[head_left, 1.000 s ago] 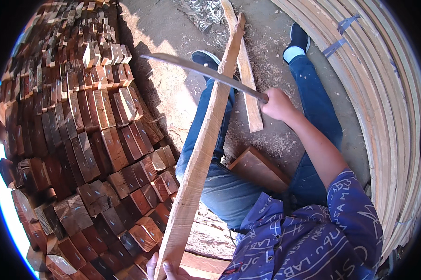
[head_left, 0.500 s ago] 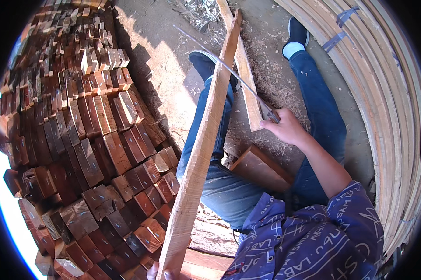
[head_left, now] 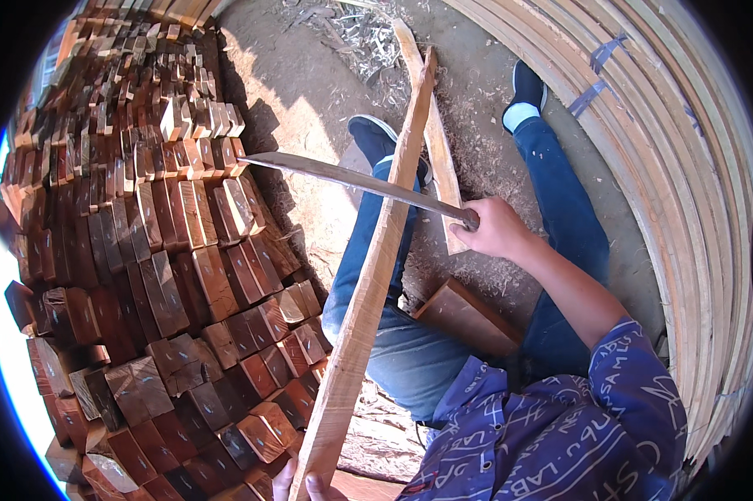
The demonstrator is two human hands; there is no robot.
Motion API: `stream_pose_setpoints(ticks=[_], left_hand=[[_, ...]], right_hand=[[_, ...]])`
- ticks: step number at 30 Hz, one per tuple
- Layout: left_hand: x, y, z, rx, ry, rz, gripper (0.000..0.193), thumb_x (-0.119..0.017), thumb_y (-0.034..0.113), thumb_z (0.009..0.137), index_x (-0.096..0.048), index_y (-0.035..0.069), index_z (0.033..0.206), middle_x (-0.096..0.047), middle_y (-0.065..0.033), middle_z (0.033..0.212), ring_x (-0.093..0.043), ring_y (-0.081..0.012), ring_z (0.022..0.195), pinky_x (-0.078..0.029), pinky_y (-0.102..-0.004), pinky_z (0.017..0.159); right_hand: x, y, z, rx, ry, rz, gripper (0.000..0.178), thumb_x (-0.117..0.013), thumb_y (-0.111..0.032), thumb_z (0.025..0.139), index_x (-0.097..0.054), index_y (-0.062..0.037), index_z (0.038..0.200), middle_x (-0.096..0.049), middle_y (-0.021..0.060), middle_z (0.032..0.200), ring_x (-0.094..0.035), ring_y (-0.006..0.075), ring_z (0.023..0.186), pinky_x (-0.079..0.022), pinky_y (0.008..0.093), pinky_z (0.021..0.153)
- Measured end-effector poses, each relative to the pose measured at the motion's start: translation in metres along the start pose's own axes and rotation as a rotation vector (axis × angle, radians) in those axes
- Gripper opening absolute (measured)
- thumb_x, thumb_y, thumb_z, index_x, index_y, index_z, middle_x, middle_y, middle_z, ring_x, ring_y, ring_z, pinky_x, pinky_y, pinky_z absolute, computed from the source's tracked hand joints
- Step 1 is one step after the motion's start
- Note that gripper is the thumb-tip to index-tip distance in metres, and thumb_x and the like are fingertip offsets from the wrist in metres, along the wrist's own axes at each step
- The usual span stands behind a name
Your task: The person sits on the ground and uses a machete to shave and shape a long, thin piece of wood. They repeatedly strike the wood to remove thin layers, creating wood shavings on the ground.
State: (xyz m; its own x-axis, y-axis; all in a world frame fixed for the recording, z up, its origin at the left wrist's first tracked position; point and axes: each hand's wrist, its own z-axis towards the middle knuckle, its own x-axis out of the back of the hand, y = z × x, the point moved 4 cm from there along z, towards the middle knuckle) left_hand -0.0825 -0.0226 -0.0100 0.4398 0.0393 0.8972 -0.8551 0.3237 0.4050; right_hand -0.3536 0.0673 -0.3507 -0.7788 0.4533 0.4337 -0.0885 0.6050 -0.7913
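My right hand is closed round the dark handle of a long machete. Its blade points left and crosses the long wooden plank, its flat side showing. At the lower edge, the fingers of my left hand grip the near end of that plank, one on each side of it. The plank slants up and away over my left leg, narrowing toward its far end. Whether the blade touches the wood, I cannot tell.
Stacked reddish wood blocks fill the left side. Long pale boards curve along the right. Between my legs lie a second plank and a brown wood block. Wood shavings litter the ground ahead.
The machete has swung so its blade tip moved left and down, turning from edge-on to flat side. The whole view has shifted slightly. My left hand still holds the plank.
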Motion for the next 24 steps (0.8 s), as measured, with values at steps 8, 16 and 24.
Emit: stream_pose_setpoints(ticks=[8,16,24], left_hand=[[0.012,-0.024,-0.001,-0.438,-0.09,0.146,0.023,-0.056,0.018,0.097,-0.067,0.001,0.107,-0.064,-0.0179,0.098,-0.063,-0.0278,0.084,-0.05,-0.0369,0.072],[-0.002,-0.025,-0.007,0.117,-0.045,-0.095,0.04,-0.067,0.028,0.091,-0.065,-0.009,0.103,-0.066,-0.0167,0.1,-0.062,-0.0248,0.089,-0.051,-0.0339,0.076],[0.002,-0.019,-0.003,0.088,-0.17,-0.062,0.033,-0.071,0.014,0.087,-0.065,-0.008,0.111,-0.068,-0.0159,0.1,-0.062,-0.0226,0.087,-0.05,-0.0305,0.077]], right_hand=[[-0.023,-0.064,-0.014,0.124,-0.044,0.068,0.016,-0.071,-0.017,0.066,-0.069,-0.0056,0.077,-0.067,0.0169,0.072,-0.066,0.038,0.073,-0.053,0.0465,0.07],[-0.048,-0.049,-0.011,0.074,0.089,0.009,0.018,-0.072,-0.018,0.062,-0.069,-0.0067,0.076,-0.068,0.0161,0.073,-0.067,0.0385,0.073,-0.054,0.0474,0.069],[-0.021,0.158,0.003,-0.545,0.336,-0.037,0.026,-0.068,-0.02,0.078,-0.069,0.005,0.085,-0.067,0.0249,0.074,-0.069,0.0379,0.075,-0.052,0.0452,0.071]])
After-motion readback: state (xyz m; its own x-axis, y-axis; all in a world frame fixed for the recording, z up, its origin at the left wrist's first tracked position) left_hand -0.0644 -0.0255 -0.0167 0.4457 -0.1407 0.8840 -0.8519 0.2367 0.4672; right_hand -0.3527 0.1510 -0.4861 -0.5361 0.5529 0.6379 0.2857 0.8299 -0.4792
